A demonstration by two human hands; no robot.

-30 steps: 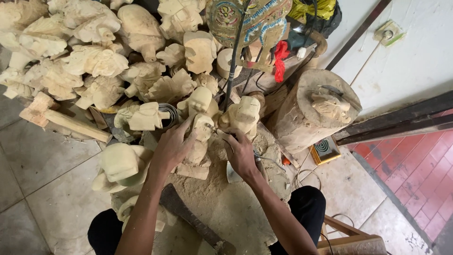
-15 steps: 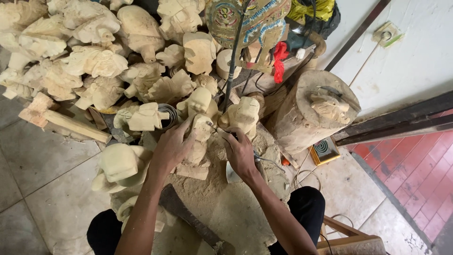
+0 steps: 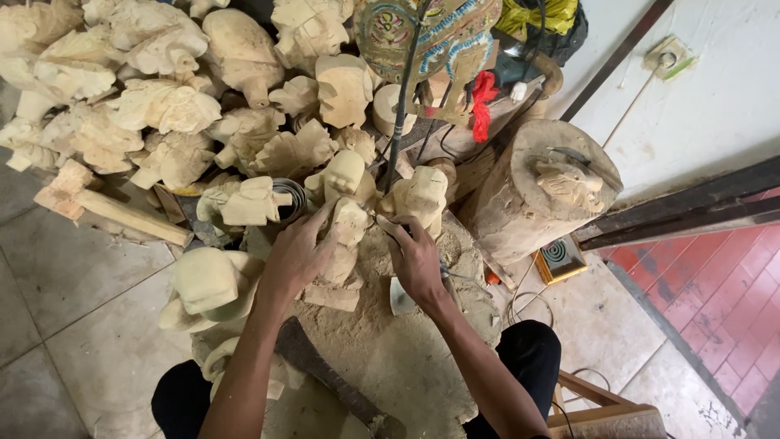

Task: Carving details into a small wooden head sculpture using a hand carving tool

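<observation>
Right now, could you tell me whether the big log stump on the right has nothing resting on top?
No, a small carved wooden head lies on top of the log stump.

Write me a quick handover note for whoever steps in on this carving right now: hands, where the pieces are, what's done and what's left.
Left hand: wrapped around the pale wooden figure, steadying it upright on the dusty work block.
Right hand: closed on a small carving tool, fingers at the figure's side; its tip is hidden.
Nearby: a second carved head just behind, a heap of rough carved pieces on the floor to the left, a log stump to the right.
Done: the figure is roughly shaped.
Left: fine detail looks unfinished; how much, I cannot tell.
</observation>
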